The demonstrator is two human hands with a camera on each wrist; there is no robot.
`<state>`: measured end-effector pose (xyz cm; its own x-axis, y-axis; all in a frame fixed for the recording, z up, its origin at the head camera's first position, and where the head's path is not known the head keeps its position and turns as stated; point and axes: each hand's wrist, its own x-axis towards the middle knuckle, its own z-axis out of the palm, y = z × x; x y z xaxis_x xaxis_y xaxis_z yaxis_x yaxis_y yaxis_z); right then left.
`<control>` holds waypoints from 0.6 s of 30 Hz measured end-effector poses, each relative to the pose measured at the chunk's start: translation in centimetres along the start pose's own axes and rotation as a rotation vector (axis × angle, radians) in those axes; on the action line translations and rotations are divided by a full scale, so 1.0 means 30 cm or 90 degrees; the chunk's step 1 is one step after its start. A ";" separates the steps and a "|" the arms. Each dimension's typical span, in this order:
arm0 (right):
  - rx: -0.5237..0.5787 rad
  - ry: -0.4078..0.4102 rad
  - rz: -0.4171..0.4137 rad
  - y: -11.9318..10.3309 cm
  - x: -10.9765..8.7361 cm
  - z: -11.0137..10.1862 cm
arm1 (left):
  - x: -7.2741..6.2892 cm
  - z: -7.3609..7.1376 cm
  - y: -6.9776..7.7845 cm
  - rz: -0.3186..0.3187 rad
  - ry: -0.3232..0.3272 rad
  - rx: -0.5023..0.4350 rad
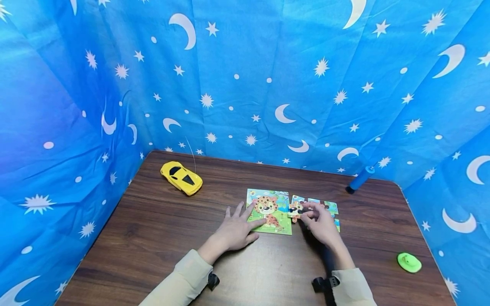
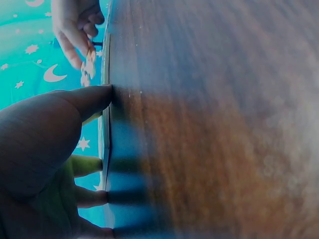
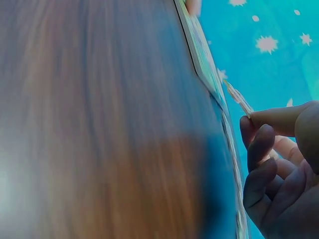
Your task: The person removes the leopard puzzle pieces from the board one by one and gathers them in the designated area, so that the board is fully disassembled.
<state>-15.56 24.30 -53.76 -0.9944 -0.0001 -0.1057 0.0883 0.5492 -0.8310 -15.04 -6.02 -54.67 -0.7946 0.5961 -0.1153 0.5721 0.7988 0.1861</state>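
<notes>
A square jigsaw puzzle board (image 1: pixel 283 228) with a cartoon leopard lies on the table. My left hand (image 1: pixel 234 230) rests with spread fingers at its left side, index finger and thumb reaching over the picture. Between thumb and fingers my right hand (image 1: pixel 320 223) pinches a puzzle piece (image 1: pixel 294 210) at the board's right edge. The right wrist view shows that piece (image 3: pixel 238 98) held tilted, above the tabletop. Several loose puzzle pieces (image 1: pixel 331 207) lie to the right of the board, partly hidden by the right hand.
Toward the back left of the wooden table (image 1: pixel 153 238) stands a yellow toy car (image 1: pixel 181 177) with a thin antenna. A blue cylinder with a black end (image 1: pixel 360 180) is at the back right. A small green hat-shaped object (image 1: pixel 409 262) lies near the right edge. Blue patterned cloth (image 1: pixel 237 93) hangs behind.
</notes>
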 end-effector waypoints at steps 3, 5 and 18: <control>-0.016 0.013 0.030 0.014 -0.016 -0.040 | 0.001 0.001 -0.001 0.000 0.001 0.001; -0.028 0.017 0.049 0.022 -0.025 -0.064 | 0.001 0.001 -0.002 -0.001 0.000 0.000; -0.039 0.013 0.074 0.068 -0.060 -0.130 | 0.000 0.003 -0.001 -0.001 0.001 -0.007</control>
<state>-13.80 28.69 -53.14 -0.9785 0.0831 -0.1885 0.2005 0.5942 -0.7789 -15.04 -6.03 -54.75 -0.7960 0.5943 -0.1144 0.5684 0.7990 0.1964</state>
